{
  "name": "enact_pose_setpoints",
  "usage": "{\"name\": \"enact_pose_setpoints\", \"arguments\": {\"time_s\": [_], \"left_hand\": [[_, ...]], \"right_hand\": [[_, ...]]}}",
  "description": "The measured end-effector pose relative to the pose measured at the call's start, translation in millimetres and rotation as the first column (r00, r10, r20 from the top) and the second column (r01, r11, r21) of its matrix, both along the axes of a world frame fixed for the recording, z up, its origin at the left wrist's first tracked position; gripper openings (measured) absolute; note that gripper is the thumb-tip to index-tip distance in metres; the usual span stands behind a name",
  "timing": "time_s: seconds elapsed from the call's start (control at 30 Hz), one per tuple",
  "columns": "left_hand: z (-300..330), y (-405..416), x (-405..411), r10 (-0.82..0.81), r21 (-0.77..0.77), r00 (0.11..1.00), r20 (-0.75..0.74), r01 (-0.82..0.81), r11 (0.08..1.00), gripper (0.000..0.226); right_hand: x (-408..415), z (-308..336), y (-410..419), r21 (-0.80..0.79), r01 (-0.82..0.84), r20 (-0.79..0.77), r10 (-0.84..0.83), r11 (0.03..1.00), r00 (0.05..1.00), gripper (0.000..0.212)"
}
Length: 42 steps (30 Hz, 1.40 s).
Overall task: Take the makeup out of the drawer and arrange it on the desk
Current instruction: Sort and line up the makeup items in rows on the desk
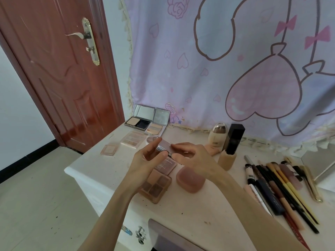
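open compacts at desk back-left | brushes right | palettes centre, possibly overlapping

A reddish-brown door with a metal lever handle stood beside a pink heart-printed curtain.

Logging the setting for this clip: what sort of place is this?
Likely a bedroom or dressing corner at home: a white desk spread with makeup palettes, a cartoon wall cloth, and a wooden door.

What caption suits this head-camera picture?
Both hands, left and right, hold a small pink compact above the desk.
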<state>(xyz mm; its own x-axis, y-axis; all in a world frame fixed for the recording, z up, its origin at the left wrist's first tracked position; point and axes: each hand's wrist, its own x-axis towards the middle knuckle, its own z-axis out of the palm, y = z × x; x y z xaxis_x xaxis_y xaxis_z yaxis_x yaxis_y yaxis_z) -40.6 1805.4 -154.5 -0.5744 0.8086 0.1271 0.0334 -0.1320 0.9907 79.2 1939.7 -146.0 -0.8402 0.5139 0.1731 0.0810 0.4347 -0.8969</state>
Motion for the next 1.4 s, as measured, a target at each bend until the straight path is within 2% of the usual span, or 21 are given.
{"name": "enact_pose_setpoints", "arguments": {"time_s": [0.33,0.53,0.63,0.73,0.87,0.93,0.97,1.03,1.1,1.2,1.3,1.4], "left_hand": [[-6.6,-4.6,-5.5,-0.013,0.002,1.000,0.015,0.013,1.000,0.049],[-9.1,-4.8,-7.4,-0.011,-0.011,0.999,0.050,0.011,1.000,0.051],[-12.2,-6.3,-6.8,-0.027,0.007,0.994,0.106,0.026,1.000,0.062],[-15.0,-5.0,-8.0,-0.058,0.052,0.976,0.208,0.048,0.998,0.065],[-12.8,0.6,-13.2,-0.134,0.162,0.909,0.394,0.075,0.984,0.057],[-10.0,5.7,-16.3,-0.118,0.167,0.901,0.418,0.052,0.985,0.049],[-8.3,8.8,-17.5,-0.095,0.154,0.908,0.409,0.034,0.987,0.045],[-4.7,15.9,-19.7,-0.024,0.103,0.931,0.365,-0.015,0.995,0.037],[-1.6,24.9,-22.0,0.078,0.014,0.954,0.288,-0.086,0.996,0.035],[0.1,40.6,-25.9,0.227,-0.152,0.973,0.046,-0.218,0.964,0.035],[-0.8,57.0,-30.7,0.264,-0.254,0.915,-0.305,-0.345,0.903,0.032],[-1.6,73.3,-35.9,0.167,-0.281,0.818,-0.551,-0.370,0.885,0.031]], "right_hand": [[-6.0,-4.8,1.0,-0.018,-0.022,0.035,0.023,1.000,0.999,0.024],[-7.4,-4.4,1.3,-0.009,-0.044,0.056,0.045,0.999,0.997,0.027],[-7.1,-2.8,4.7,-0.068,-0.012,0.066,0.017,0.998,0.998,0.028],[-11.2,-0.1,6.2,-0.024,-0.045,0.103,0.047,0.999,0.994,0.029],[-16.0,3.0,10.8,-0.135,-0.013,0.074,0.023,0.991,0.997,0.032],[-20.6,4.6,17.0,-0.201,0.020,0.042,-0.011,0.979,0.999,0.042],[-23.9,6.5,20.2,-0.234,0.043,0.036,-0.035,0.971,0.999,0.040],[-32.2,12.4,27.8,-0.275,0.105,0.042,-0.097,0.956,0.994,0.034],[-40.9,18.6,36.9,-0.304,0.192,0.057,-0.184,0.933,0.981,0.041],[-52.5,25.9,50.2,-0.386,0.290,0.069,-0.286,0.875,0.956,0.043],[-64.4,28.6,63.6,-0.464,0.364,0.102,-0.359,0.808,0.928,0.036],[-77.8,27.6,77.6,-0.516,0.405,0.145,-0.390,0.754,0.910,0.034]]}}
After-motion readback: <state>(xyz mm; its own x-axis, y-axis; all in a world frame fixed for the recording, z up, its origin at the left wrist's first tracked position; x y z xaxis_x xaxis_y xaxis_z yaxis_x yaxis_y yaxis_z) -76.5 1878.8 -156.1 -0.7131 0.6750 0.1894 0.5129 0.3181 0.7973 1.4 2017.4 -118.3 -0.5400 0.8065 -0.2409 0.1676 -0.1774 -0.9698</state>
